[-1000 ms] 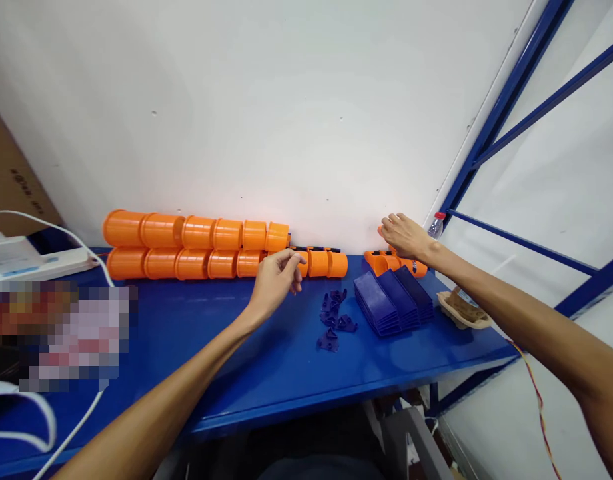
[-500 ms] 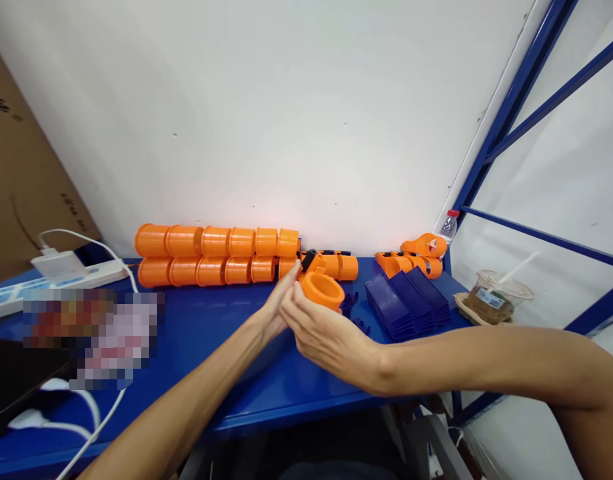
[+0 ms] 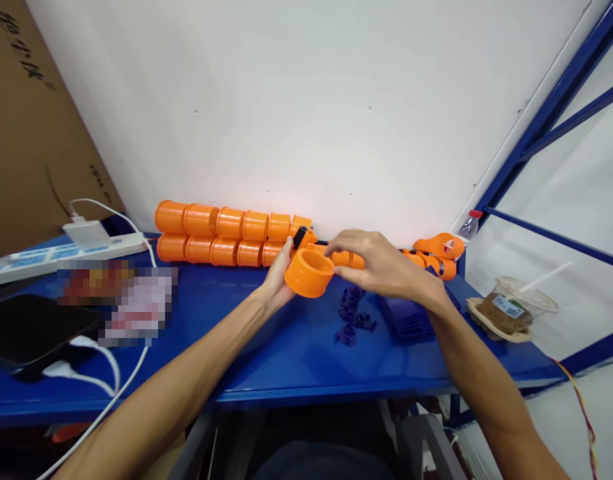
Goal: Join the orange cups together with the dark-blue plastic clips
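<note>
My left hand [image 3: 278, 279] is closed around the left side of a short orange plastic cylinder [image 3: 309, 279]. Its round opening tilts up toward me, and an orange arm with a black end piece [image 3: 299, 237] rises behind it. At the right rim, the thumb and fingertips of my right hand [image 3: 374, 263] grip the same cylinder. Small dark blue plastic pieces [image 3: 354, 307] lie scattered on the blue table [image 3: 296, 357], below the right hand. A stack of flat blue parts [image 3: 404, 317] sits to their right, partly covered by my right hand and forearm.
Stacked orange cylinders [image 3: 231, 223] line the white wall. More orange parts [image 3: 441, 247] lie at the back right, beside a red-capped bottle [image 3: 469, 225]. A lidded cup with a straw [image 3: 509, 307] stands right; a power strip [image 3: 126, 245], cables and a black device [image 3: 36, 330] occupy the left.
My right hand has shifted from cupping the cylinder's near side to its right rim, uncovering the small blue pieces. The view has also shifted slightly. My left hand keeps its hold.
</note>
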`<state>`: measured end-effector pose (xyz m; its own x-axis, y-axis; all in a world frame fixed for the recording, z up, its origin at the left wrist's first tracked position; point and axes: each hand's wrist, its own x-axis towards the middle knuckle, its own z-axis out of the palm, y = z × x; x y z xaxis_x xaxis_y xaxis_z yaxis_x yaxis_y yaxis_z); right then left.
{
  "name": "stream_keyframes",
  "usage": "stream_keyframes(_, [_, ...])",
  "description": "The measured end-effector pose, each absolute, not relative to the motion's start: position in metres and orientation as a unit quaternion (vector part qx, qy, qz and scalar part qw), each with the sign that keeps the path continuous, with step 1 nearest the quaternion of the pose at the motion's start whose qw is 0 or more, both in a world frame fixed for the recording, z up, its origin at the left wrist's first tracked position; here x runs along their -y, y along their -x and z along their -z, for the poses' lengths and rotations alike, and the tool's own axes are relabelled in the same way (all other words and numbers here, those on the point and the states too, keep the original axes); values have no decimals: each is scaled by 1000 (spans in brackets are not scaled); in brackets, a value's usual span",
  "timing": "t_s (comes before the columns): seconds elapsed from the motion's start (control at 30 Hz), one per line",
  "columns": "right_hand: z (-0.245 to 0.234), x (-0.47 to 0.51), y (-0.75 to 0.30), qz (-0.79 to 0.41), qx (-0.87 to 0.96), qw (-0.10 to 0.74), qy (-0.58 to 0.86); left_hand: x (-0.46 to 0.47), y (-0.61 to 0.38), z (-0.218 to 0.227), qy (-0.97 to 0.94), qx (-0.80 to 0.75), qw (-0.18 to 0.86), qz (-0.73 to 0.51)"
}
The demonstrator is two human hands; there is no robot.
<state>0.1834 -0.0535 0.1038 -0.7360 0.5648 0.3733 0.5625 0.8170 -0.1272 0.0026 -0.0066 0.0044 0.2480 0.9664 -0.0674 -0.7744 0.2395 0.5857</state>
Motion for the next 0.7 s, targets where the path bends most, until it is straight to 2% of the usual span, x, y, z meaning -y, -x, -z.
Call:
stream_keyframes(0.17, [-70, 15, -204, 1, 874, -22, 485, 14, -2, -15, -187, -264, 729, -604])
stream_keyframes(0.27, [-51, 5, -208, -3, 860, -88, 502, 15, -2, -18, -191, -276, 730, -596])
stream_keyframes(0.47, [-25, -2, -209, -101, 881, -110, 450, 17, -4, -19, -222, -291, 713, -598])
stream_keyframes(0.6, [-12, -8, -207, -94, 879, -92, 458, 16, -3, -15, -249, -304, 703, -592])
stream_keyframes(0.7, [-11, -11, -208, -98, 892, -36, 440, 14, -1, -12, -270, -304, 707, -579])
